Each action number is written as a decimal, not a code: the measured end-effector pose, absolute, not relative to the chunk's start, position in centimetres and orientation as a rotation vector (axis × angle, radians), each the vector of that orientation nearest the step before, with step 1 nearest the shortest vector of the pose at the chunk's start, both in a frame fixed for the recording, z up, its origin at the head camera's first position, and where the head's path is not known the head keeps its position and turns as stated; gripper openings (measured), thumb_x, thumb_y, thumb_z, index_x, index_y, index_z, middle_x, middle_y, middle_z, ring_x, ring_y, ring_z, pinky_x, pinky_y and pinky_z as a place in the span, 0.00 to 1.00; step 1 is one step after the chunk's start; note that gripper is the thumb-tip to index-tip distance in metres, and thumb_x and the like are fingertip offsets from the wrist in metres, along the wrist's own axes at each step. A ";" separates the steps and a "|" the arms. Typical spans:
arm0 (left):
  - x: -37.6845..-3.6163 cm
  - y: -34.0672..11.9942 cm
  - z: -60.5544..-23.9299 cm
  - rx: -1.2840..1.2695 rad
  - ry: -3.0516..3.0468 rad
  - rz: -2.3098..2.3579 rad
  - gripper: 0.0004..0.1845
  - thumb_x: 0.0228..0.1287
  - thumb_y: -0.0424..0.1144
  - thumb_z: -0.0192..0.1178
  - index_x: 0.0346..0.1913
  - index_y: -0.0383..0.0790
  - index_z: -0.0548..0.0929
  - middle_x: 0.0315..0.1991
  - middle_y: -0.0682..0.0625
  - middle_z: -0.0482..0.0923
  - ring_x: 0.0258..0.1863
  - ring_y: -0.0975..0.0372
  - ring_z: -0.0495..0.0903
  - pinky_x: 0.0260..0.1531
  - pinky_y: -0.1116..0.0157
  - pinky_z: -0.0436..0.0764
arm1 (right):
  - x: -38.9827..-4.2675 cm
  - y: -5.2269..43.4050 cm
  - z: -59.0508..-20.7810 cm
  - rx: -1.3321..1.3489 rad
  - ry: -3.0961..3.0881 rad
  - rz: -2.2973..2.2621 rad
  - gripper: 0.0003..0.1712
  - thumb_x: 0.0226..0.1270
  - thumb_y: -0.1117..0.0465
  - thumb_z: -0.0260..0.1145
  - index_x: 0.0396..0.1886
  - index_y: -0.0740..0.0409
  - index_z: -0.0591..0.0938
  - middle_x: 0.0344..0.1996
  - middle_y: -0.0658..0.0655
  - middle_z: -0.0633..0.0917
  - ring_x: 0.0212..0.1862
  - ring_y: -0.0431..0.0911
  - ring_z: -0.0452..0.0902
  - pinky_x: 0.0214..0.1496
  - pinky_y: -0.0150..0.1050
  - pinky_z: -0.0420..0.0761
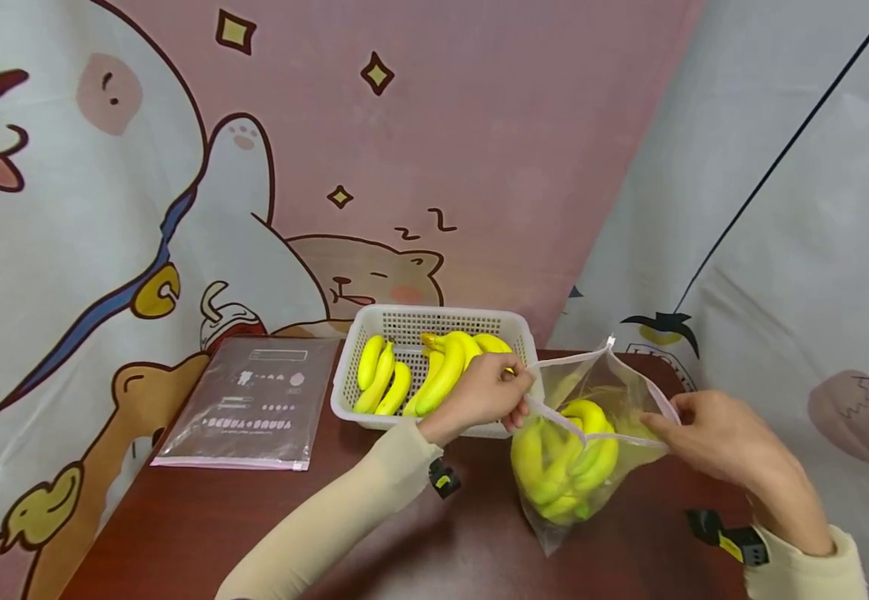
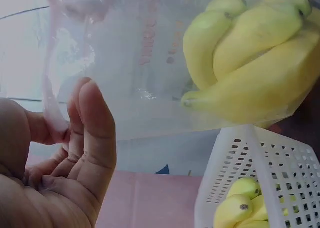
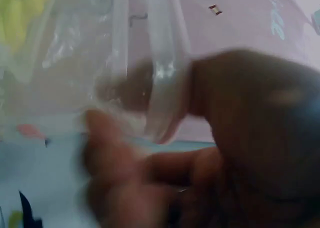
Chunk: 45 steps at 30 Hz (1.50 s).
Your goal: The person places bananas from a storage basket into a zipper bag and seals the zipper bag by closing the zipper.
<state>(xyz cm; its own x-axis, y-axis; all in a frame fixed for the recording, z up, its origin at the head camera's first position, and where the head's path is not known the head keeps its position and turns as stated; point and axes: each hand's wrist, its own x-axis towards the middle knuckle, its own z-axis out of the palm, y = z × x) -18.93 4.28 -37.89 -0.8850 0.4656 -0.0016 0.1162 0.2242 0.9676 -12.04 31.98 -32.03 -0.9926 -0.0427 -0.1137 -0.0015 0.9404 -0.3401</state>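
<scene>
A clear zip bag (image 1: 546, 529) with a pale pink zip edge hangs mouth-up at the right, several yellow bananas (image 1: 565, 475) bunched inside. My left hand (image 1: 485, 390) pinches the left end of its rim between thumb and fingers. On the other side, my right hand (image 1: 734, 442) pinches the rim too, and the mouth gapes between the hands. The left wrist view shows the bananas (image 2: 255, 68) through the film, with the left hand (image 2: 75, 158) at the pink edge. In the right wrist view the right hand (image 3: 240, 103) is blurred, its thumb over the zip strip.
Behind the left hand stands a white perforated basket (image 1: 445, 311) holding several more bananas (image 1: 377, 379). A second zip bag (image 1: 242, 417) lies flat on the left of the dark red table (image 1: 359, 533). A printed cartoon curtain (image 1: 509, 167) hangs behind the table.
</scene>
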 end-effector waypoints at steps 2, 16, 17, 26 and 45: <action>-18.5 4.3 -37.7 0.623 2.225 1.701 0.13 0.78 0.39 0.55 0.34 0.36 0.81 0.17 0.47 0.80 0.14 0.54 0.80 0.18 0.61 0.85 | -11.8 31.7 -32.0 -0.065 3.023 -0.555 0.23 0.74 0.41 0.61 0.24 0.51 0.77 0.16 0.48 0.69 0.22 0.43 0.65 0.24 0.36 0.61; -17.5 4.1 -38.0 0.843 2.242 1.552 0.13 0.75 0.38 0.57 0.29 0.42 0.79 0.20 0.47 0.80 0.19 0.48 0.84 0.18 0.60 0.84 | -11.8 31.7 -32.5 -0.089 3.055 -0.693 0.16 0.73 0.45 0.64 0.32 0.50 0.82 0.15 0.45 0.74 0.19 0.39 0.65 0.22 0.35 0.62; -17.6 4.0 -38.0 0.846 2.238 1.546 0.13 0.75 0.39 0.57 0.29 0.42 0.79 0.20 0.47 0.80 0.19 0.48 0.83 0.19 0.59 0.85 | -11.8 31.8 -32.6 -0.079 3.058 -0.699 0.15 0.73 0.45 0.64 0.33 0.50 0.82 0.15 0.45 0.75 0.20 0.39 0.65 0.22 0.35 0.62; -18.0 3.3 -38.5 0.850 2.193 1.519 0.18 0.75 0.50 0.60 0.30 0.41 0.80 0.19 0.49 0.80 0.20 0.49 0.82 0.23 0.54 0.86 | -11.3 32.7 -33.2 -0.014 3.086 -0.758 0.17 0.72 0.44 0.66 0.35 0.52 0.83 0.15 0.46 0.77 0.19 0.39 0.69 0.23 0.36 0.63; -22.5 -4.2 -39.3 0.765 2.634 1.347 0.10 0.76 0.47 0.59 0.48 0.46 0.83 0.39 0.47 0.86 0.40 0.57 0.84 0.41 0.64 0.81 | -11.2 33.6 -33.2 -0.045 3.065 -0.737 0.20 0.73 0.42 0.65 0.36 0.54 0.83 0.16 0.46 0.79 0.18 0.39 0.67 0.19 0.36 0.63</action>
<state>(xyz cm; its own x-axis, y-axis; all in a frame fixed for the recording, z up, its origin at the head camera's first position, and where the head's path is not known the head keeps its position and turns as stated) -22.52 -4.22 -39.27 -0.8711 0.4688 0.1461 0.3929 0.4869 0.7801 -11.16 33.61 -33.20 -0.9995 -0.0249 0.0175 -0.0301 0.8903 -0.4544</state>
